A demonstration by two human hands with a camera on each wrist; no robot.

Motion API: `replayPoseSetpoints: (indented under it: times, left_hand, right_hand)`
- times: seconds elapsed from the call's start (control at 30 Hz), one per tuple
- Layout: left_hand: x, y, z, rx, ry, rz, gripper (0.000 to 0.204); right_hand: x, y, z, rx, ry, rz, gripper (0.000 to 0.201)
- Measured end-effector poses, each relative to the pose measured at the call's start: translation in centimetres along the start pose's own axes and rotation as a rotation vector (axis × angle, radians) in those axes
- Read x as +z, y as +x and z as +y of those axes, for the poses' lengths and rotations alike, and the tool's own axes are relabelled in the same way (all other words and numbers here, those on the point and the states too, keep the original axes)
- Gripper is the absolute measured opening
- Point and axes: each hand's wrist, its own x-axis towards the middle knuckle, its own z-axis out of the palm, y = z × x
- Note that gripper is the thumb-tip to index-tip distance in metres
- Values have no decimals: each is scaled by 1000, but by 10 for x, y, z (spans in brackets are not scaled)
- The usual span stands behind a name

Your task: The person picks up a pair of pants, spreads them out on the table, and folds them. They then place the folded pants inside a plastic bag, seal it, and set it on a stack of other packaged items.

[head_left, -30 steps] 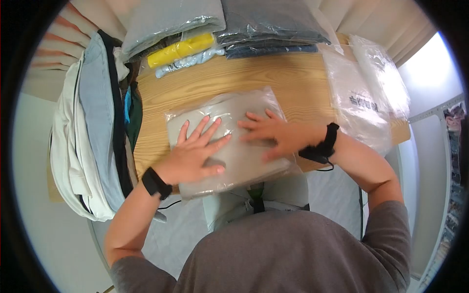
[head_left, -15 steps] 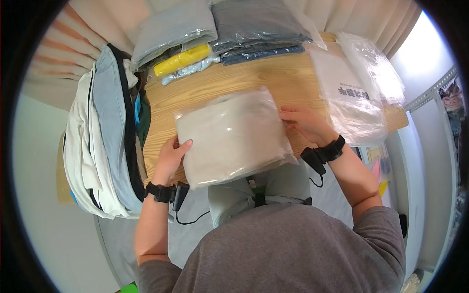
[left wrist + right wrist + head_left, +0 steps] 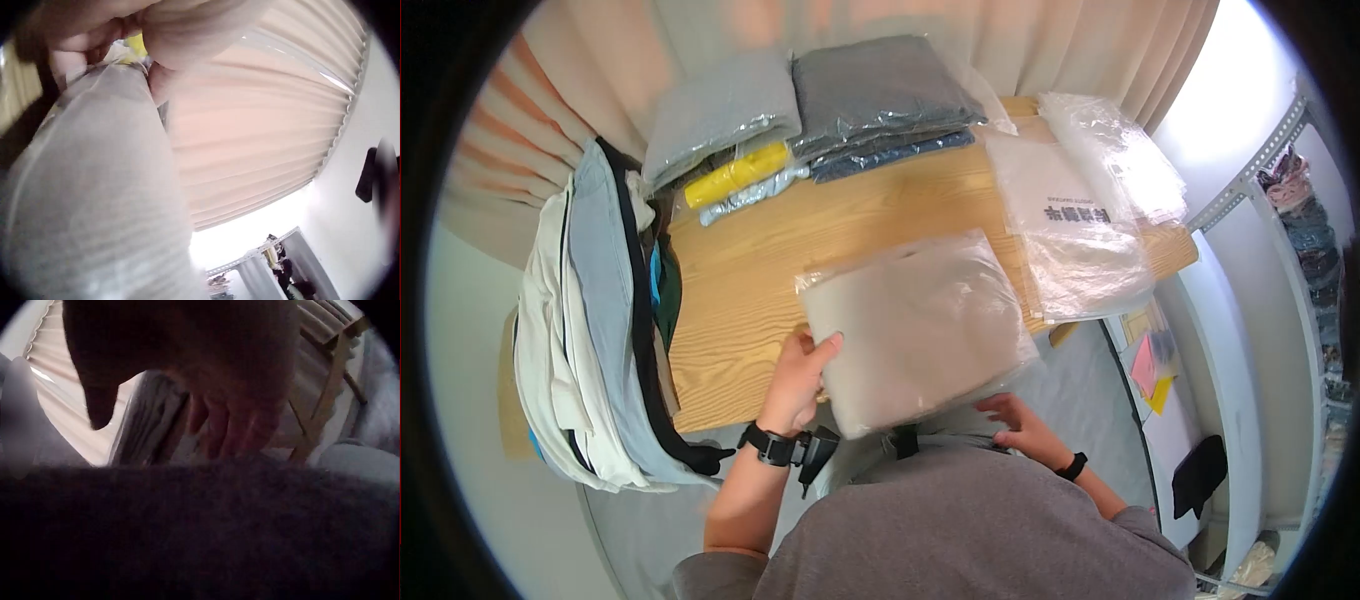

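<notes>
A pale folded garment in a clear plastic bag (image 3: 925, 330) is held at its left edge by my left hand (image 3: 798, 378), thumb on top and fingers beneath. The left wrist view shows the bagged garment (image 3: 100, 187) pinched by the left hand (image 3: 187, 31). Away from the bag, near the person's waist, my right hand (image 3: 1028, 432) has relaxed, slightly bent fingers and holds nothing. In the right wrist view the right hand (image 3: 194, 369) hangs with fingers apart above dark cloth.
Bagged folded clothes (image 3: 880, 95) are stacked at the table's back, with a yellow roll (image 3: 736, 174) beside them. Empty-looking clear bags (image 3: 1080, 230) lie on the right of the wooden table (image 3: 730, 290). Light and dark garments (image 3: 610, 300) hang over its left side.
Both hands were spread flat on the bagged garment, then moved to its sides. The left hand now grips its left edge, the bag is raised and tilted, and the right hand has dropped toward the waist.
</notes>
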Motion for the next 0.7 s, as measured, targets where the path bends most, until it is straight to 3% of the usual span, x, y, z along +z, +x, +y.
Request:
replayPoseSetpoints:
  times: [0.03, 0.07, 0.13, 0.17, 0.23, 0.27, 0.33, 0.5, 0.7]
  left_hand:
    - [6, -4, 1, -41, 17, -55, 36]
    - [12, -6, -2, -29, 24, -63, 36]
    - [19, -11, -9, -50, -42, -109, 35]
    - [17, -15, -8, -70, -23, -160, 36]
    - [15, -27, -1, -92, -67, -202, 40]
    - [13, -31, 1, -124, -116, -245, 45]
    - [7, -38, 2, -115, -120, -233, 45]
    - [-1, -48, 7, -95, -199, -173, 44]
    - [-12, -52, 23, 201, -316, -184, 45]
  right_hand:
    - [8, 3, -2, 35, 62, -132, 61]
    - [13, 10, -1, 20, 60, -125, 61]
    - [16, 28, 1, -127, 372, -278, 74]
    - [16, 32, -1, -137, 369, -281, 74]
    - [16, 41, -10, -83, 703, -237, 68]
    - [18, 43, -15, -91, 700, -246, 68]
    - [23, 46, -32, -15, 964, -215, 63]
    - [37, 59, -75, 12, 890, -192, 61]
    - [37, 88, -137, -42, 889, -277, 55]
